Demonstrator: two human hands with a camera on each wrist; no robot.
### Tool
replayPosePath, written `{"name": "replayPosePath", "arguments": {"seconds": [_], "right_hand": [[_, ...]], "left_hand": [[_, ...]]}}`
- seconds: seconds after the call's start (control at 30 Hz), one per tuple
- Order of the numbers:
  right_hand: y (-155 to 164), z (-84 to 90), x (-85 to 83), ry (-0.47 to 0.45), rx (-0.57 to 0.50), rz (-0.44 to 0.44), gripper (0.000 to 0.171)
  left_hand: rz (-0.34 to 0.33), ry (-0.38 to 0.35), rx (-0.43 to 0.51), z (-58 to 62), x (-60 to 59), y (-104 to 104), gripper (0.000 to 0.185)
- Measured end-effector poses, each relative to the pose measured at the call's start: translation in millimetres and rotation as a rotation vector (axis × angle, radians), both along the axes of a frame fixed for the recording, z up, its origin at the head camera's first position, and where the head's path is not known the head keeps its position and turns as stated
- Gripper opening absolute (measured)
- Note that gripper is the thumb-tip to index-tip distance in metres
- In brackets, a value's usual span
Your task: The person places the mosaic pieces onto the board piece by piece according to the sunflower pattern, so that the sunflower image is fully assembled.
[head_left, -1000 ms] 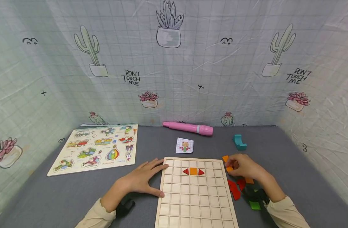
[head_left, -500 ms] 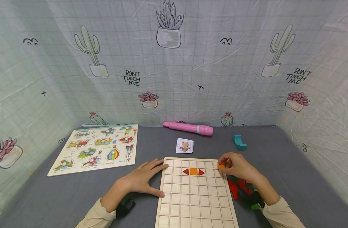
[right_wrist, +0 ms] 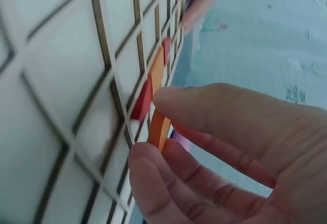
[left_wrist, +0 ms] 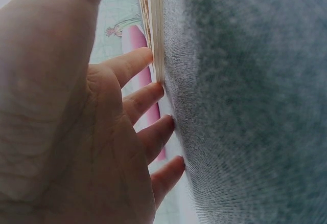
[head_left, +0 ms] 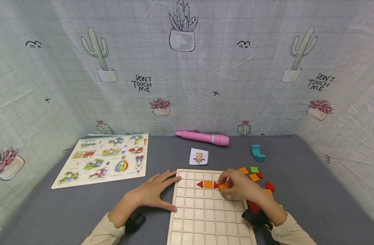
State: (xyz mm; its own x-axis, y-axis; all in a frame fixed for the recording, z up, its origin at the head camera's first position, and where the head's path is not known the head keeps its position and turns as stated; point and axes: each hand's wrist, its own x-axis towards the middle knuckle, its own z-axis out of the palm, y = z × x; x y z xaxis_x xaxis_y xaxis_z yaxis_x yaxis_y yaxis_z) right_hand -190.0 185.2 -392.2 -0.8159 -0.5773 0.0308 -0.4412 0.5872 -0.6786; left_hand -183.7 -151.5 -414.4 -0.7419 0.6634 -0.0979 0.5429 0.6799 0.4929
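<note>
A wooden grid board [head_left: 199, 214] lies in front of me. In one of its upper rows sit an orange square tile [head_left: 208, 184] and two red triangle tiles, one on each side of it, the left one [head_left: 200, 184] fully in sight. My right hand [head_left: 240, 185] pinches another orange tile [right_wrist: 160, 129] between thumb and fingers, just above the board beside the right-hand red triangle. My left hand [head_left: 150, 191] rests at the board's left edge with fingers spread, thumb and a fingertip touching the rim.
Loose orange, green and red tiles lie right of the board, among them a green square [head_left: 254, 169]. Behind the board are a small pattern card [head_left: 199, 156], a pink pen-shaped toy [head_left: 202, 137] and a teal block [head_left: 257, 153]. A vehicle picture puzzle [head_left: 104, 160] lies at left.
My right hand has picked up an orange tile from the loose pieces and carried it left over the board to the red triangle. The left hand has stayed in place.
</note>
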Motion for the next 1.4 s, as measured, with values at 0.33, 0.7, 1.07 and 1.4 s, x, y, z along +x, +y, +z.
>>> {"name": "replayPosePath", "arguments": {"seconds": [0.33,0.7,1.07,1.4], "right_hand": [[-19.3,-5.3,1.4,0.055,0.019,0.123,0.013],[-25.1,-4.1,4.0,0.033,0.023,0.175,0.012],[-30.3,-5.5,1.3,0.024,0.012,0.155,0.011],[-32.1,-4.7,0.0,0.007,0.006,0.153,0.009]], "left_hand": [[0.005,-0.002,-0.006,-1.1,-0.3,0.3,0.095],[-0.004,0.0,-0.005,-0.2,0.9,1.2,0.094],[0.004,0.008,-0.015,1.3,-0.1,0.5,0.095],[0.007,-0.01,-0.012,4.2,0.6,1.9,0.095]]}}
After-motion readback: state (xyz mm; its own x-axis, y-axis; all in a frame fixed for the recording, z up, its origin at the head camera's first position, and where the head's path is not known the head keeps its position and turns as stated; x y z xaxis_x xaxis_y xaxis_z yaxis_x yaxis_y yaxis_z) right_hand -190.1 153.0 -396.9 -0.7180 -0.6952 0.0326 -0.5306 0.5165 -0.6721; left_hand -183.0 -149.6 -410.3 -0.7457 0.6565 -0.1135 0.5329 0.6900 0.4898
